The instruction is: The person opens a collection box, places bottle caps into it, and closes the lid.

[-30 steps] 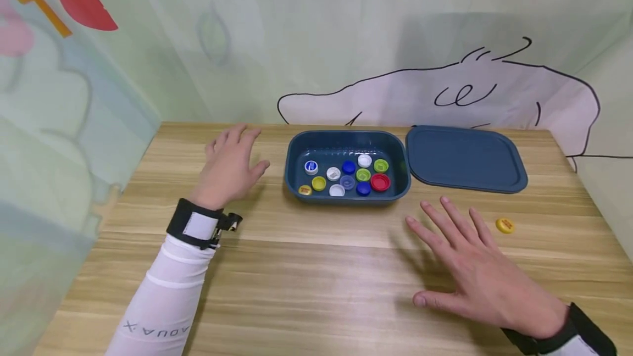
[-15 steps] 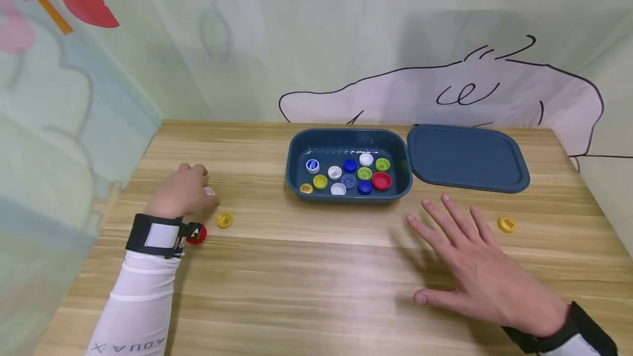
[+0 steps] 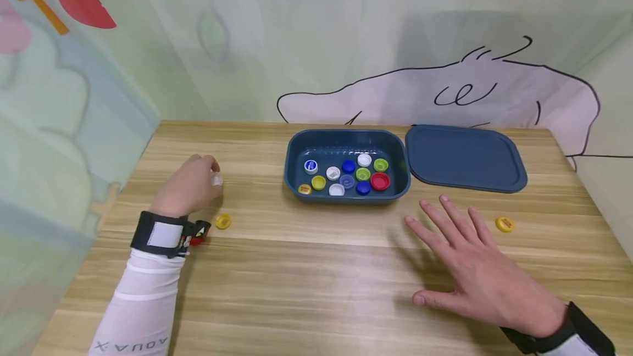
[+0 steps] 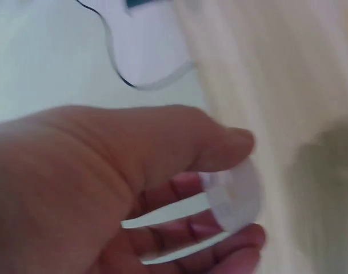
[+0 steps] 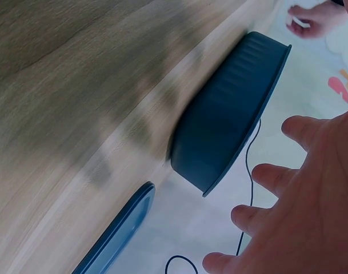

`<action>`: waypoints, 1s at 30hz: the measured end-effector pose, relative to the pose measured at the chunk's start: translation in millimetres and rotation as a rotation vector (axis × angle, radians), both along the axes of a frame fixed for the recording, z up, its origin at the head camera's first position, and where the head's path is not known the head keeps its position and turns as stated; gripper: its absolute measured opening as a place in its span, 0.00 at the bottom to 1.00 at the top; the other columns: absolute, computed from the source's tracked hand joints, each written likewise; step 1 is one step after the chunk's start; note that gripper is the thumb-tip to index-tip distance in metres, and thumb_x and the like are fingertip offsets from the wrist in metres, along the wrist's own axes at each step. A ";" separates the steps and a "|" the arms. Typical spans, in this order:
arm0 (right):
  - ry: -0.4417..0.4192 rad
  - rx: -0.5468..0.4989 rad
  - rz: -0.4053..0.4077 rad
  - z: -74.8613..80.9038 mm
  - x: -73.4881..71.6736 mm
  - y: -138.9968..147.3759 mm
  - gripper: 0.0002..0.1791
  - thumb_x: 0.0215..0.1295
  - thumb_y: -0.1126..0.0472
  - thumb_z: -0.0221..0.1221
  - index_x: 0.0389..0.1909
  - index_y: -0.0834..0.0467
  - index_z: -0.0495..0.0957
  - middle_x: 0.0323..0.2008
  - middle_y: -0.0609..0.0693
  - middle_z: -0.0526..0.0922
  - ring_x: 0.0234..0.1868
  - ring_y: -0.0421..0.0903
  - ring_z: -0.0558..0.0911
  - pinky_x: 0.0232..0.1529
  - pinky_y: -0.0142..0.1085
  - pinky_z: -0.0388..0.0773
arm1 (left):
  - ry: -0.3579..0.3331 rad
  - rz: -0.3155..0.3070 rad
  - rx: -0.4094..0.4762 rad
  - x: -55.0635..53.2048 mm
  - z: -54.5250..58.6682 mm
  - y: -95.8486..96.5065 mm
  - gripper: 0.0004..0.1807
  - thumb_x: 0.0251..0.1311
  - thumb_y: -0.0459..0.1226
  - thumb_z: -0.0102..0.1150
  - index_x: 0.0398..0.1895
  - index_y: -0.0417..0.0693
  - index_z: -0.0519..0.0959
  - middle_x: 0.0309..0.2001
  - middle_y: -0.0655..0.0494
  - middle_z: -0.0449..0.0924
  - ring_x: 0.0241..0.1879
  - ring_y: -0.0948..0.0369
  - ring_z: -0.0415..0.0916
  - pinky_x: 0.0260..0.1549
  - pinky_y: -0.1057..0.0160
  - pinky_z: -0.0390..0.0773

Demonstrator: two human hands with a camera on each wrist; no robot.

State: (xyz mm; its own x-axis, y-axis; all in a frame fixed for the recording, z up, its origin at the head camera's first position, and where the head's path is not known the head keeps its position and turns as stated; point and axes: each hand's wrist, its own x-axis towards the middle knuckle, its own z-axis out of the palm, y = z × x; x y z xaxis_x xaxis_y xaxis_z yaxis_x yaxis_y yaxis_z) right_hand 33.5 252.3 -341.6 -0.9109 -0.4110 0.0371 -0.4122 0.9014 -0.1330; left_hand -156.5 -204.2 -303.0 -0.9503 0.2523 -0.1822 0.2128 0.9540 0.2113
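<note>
My left hand [image 3: 190, 185] pinches a white bottle cap [image 4: 235, 197] between thumb and fingers, held above the left part of the table. A yellow cap [image 3: 223, 221] lies just in front of that hand, and a red cap [image 3: 196, 240] shows partly behind the wrist strap. With fingers spread, my right hand [image 3: 477, 268] hovers over the right side, holding nothing. Nearest to it lies another yellow cap [image 3: 505, 224]. In the middle stands a dark blue tray-like box [image 3: 348, 200] with several white, blue, green, yellow and red caps lying in it.
A flat dark blue lid [image 3: 465, 158] lies right of the box, close against its side, near the table's back edge. The wooden table [image 3: 316, 279] ends at a printed cloth backdrop [image 3: 316, 32] behind and on the left.
My left hand went left and down from beside the box to the caps on the table, then lifted slightly with the white cap. The right hand stayed where it was.
</note>
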 end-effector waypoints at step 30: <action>0.017 0.009 0.015 -1.9 2.7 -0.4 0.58 0.41 0.19 0.52 0.73 0.39 0.45 0.75 0.47 0.38 0.75 0.55 0.37 0.70 0.54 0.24 | 0.275 -0.292 0.101 -10.9 -12.3 162.2 0.32 0.56 0.43 0.63 0.65 0.55 0.65 0.62 0.53 0.67 0.61 0.55 0.67 0.58 0.46 0.62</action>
State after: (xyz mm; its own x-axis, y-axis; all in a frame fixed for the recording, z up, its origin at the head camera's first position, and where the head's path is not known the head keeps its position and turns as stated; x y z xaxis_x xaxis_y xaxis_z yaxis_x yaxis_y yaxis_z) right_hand 36.2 251.9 -343.5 -0.9039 -0.4249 0.0484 -0.4276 0.8963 -0.1178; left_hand -167.4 -42.0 -315.3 -0.8461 0.5220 0.1080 0.5329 0.8226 0.1983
